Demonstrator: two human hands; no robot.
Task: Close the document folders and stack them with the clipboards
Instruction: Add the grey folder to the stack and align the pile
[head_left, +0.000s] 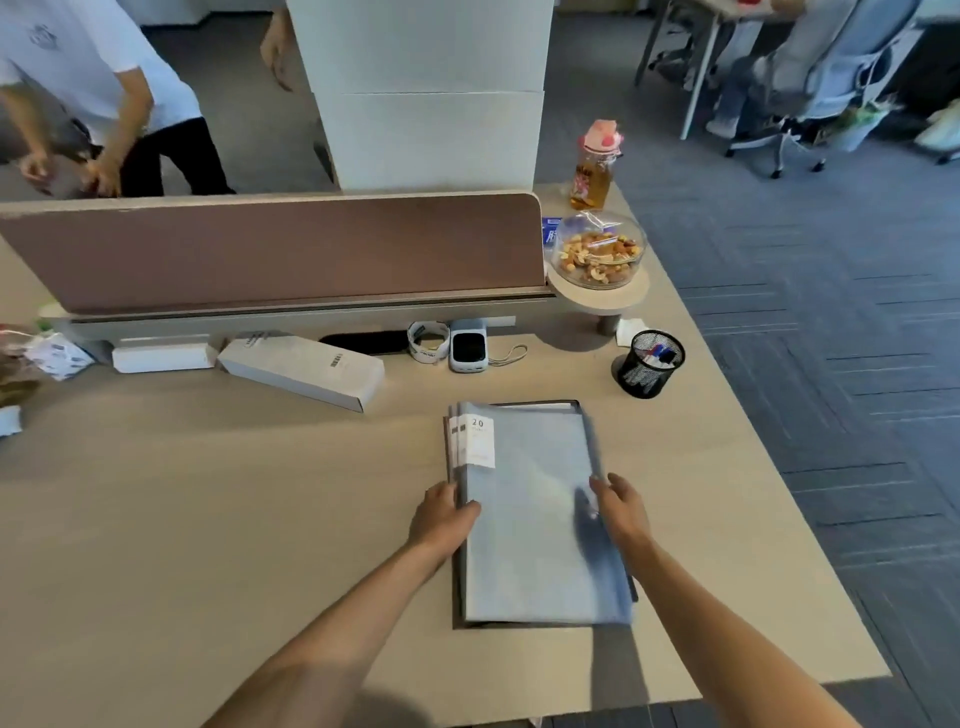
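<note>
A stack of closed pale blue document folders (530, 499) lies on the beige desk (208, 519), the top one bearing a white spine label marked "20". Dark clipboard edges (545, 403) show under the stack at its far side and along the bottom. My left hand (441, 514) holds the stack's left edge, thumb on top of the cover. My right hand (621, 506) rests against the right edge, fingers curled over it. Both hands press the stack from its two sides.
A black mesh pen cup (649, 364) stands behind the stack on the right. A long white box (301, 371), a tape roll (428, 340) and a small device (467, 352) sit by the brown divider (270, 249). A nut bowl (597, 257) and bottle (595, 166) stand farther back. Another person stands beyond the divider.
</note>
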